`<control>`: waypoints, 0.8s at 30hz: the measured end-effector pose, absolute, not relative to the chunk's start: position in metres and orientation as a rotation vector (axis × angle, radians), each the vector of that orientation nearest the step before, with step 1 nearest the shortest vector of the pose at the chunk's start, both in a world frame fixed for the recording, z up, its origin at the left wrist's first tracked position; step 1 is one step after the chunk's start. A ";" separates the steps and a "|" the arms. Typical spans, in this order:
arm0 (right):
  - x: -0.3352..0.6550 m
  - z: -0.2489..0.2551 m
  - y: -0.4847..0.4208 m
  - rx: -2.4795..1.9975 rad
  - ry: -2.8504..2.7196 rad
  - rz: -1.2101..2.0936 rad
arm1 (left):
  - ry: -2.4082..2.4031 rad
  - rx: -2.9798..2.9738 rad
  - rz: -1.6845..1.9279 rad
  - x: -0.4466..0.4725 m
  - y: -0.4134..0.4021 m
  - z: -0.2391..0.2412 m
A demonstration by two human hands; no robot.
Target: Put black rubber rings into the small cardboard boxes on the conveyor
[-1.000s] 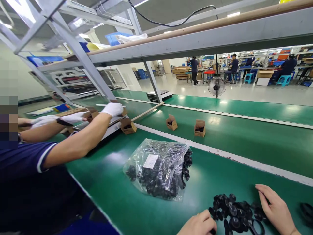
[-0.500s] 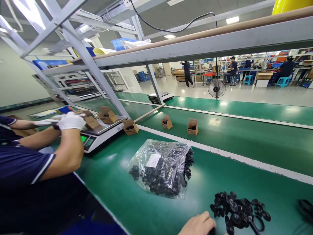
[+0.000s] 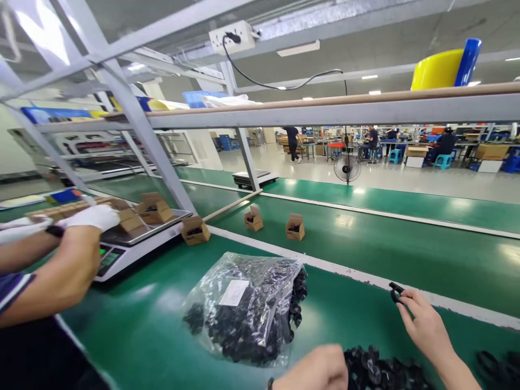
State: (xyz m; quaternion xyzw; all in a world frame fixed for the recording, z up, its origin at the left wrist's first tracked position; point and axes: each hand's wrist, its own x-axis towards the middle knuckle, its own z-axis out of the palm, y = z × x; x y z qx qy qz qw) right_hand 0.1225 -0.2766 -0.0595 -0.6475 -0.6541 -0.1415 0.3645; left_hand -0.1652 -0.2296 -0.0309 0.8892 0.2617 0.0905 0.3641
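Note:
In the head view, my right hand [image 3: 426, 325] is raised over the green table and pinches a small black ring-shaped part [image 3: 395, 294] between thumb and fingers. At the bottom edge, my left hand [image 3: 314, 371] has its fingers curled, and what they hold, if anything, is hidden. It is beside a heap of black disc-like plastic parts [image 3: 371, 365]. More black ring-shaped parts [image 3: 493, 368] lie at the lower right. A clear plastic bag [image 3: 244, 314] with a white label holds many black pieces, some spilling from its right side.
At left, a co-worker's white-gloved hand [image 3: 91, 216] is at cardboard boxes on a weighing scale [image 3: 134, 252]. Small open cardboard boxes [image 3: 295, 227] stand beyond the bag. A metal shelf beam [image 3: 304, 111] crosses overhead, with slanted posts at left.
My right hand has come into view at the right with a black ring-shaped part. My left hand stays low by the heap. The view has tilted up and turned slightly right.

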 end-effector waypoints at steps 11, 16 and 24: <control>0.148 -0.130 -0.229 -1.643 -1.644 -0.411 | 1.064 2.233 0.693 -0.033 -0.138 -0.028; 0.137 -0.114 -0.223 -1.723 -1.512 -0.326 | 0.956 2.293 0.484 -0.021 -0.128 -0.073; 0.126 -0.110 -0.219 -1.743 -1.508 -0.209 | 0.777 2.389 0.358 -0.017 -0.123 -0.085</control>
